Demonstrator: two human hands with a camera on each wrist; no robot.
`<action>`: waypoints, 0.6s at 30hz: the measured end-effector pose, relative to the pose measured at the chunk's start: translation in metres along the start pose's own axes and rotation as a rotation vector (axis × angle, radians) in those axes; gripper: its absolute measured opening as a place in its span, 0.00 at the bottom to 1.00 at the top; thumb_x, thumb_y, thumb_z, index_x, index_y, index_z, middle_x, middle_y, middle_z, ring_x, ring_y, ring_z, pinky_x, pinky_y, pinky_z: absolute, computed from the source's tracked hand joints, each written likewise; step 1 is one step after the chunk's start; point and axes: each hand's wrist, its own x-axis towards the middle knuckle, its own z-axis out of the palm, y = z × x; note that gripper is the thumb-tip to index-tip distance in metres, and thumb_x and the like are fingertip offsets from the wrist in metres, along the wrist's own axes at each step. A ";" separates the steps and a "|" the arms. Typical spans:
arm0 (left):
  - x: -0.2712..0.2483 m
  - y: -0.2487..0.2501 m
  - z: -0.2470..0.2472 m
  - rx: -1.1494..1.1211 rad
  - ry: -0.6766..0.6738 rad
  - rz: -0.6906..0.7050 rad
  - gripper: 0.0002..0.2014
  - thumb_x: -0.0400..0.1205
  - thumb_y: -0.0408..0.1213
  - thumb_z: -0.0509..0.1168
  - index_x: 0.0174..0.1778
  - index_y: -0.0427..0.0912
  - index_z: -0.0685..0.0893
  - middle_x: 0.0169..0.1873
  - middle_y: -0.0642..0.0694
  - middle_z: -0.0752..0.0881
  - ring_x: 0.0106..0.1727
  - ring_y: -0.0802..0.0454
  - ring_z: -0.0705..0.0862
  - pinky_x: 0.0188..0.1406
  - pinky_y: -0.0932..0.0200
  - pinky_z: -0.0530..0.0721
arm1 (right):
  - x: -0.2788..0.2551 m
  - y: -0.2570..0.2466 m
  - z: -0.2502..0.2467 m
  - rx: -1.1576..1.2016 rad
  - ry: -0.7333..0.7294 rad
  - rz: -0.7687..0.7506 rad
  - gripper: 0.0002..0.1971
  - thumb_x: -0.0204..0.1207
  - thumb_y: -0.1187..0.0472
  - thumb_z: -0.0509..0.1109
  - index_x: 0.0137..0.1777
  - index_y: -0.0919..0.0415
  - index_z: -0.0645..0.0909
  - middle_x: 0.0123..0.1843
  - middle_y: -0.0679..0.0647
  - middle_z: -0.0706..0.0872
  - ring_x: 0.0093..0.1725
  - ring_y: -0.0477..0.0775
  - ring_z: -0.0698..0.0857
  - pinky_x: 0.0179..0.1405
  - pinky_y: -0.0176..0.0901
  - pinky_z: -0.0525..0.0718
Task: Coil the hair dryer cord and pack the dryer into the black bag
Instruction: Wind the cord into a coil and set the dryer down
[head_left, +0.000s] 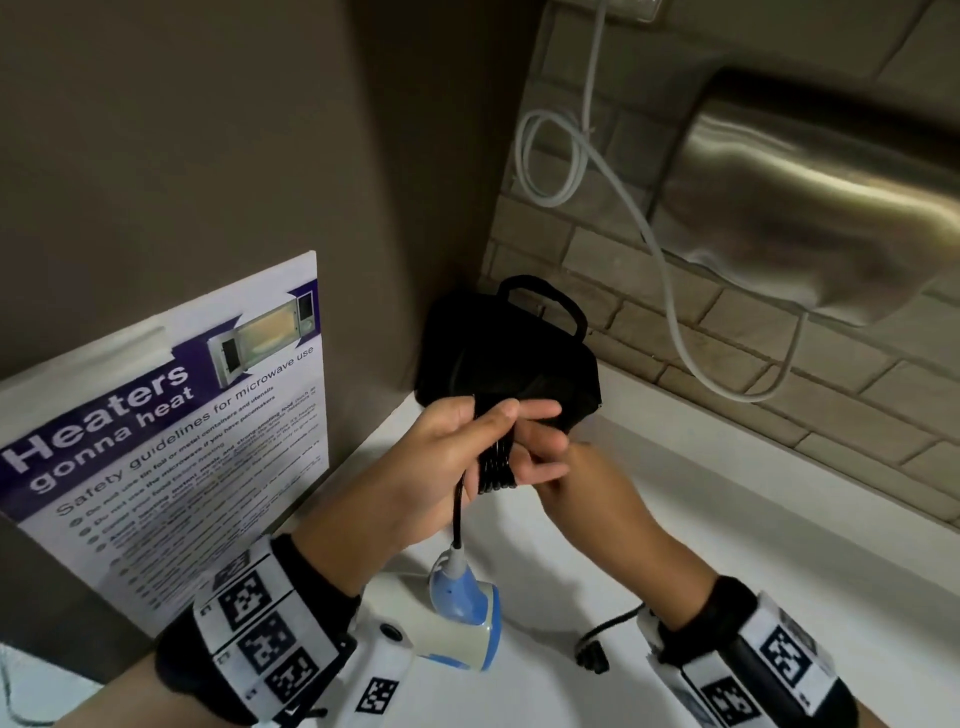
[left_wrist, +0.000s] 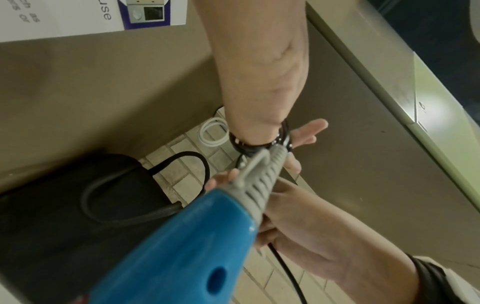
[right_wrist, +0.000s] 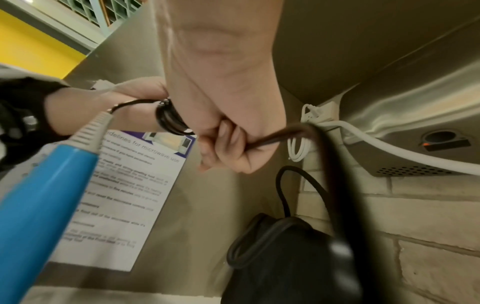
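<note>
The black cord is wound in several loops (head_left: 496, 467) round the fingers of my left hand (head_left: 447, 457), which grips them above the counter. From there a short length drops to the blue and cream hair dryer (head_left: 462, 618), handle end up beneath that hand. My right hand (head_left: 582, 478) is close against the left and pinches the free cord (right_wrist: 262, 142). The rest of the cord trails to the plug (head_left: 592, 656), which lies on the counter. The black bag (head_left: 509, 358) stands in the corner just behind both hands, its handles up.
A laminated microwave poster (head_left: 171, 441) leans on the left wall. A steel hand dryer (head_left: 805, 197) juts from the brick wall at upper right, with a white cable (head_left: 550, 156) looped beside it. The white counter (head_left: 727, 545) runs to the right.
</note>
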 end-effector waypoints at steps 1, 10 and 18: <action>0.001 -0.001 0.000 -0.023 0.025 0.009 0.15 0.87 0.29 0.50 0.58 0.27 0.80 0.33 0.42 0.90 0.28 0.56 0.87 0.58 0.42 0.86 | -0.005 -0.001 0.003 0.004 0.011 -0.007 0.13 0.82 0.64 0.57 0.43 0.45 0.78 0.32 0.46 0.80 0.28 0.51 0.74 0.24 0.36 0.62; 0.005 -0.001 -0.008 -0.098 0.162 0.074 0.17 0.89 0.31 0.46 0.67 0.27 0.73 0.58 0.34 0.88 0.59 0.40 0.88 0.61 0.51 0.85 | -0.048 -0.018 0.019 -0.058 -0.081 -0.002 0.13 0.81 0.63 0.57 0.60 0.46 0.73 0.51 0.49 0.86 0.40 0.55 0.76 0.39 0.44 0.72; 0.007 -0.007 -0.005 0.155 0.181 0.075 0.19 0.90 0.35 0.46 0.74 0.31 0.68 0.61 0.39 0.86 0.62 0.46 0.87 0.69 0.52 0.79 | -0.059 -0.027 -0.014 -0.032 0.071 -0.062 0.11 0.75 0.66 0.58 0.45 0.47 0.76 0.35 0.39 0.75 0.28 0.47 0.70 0.30 0.27 0.67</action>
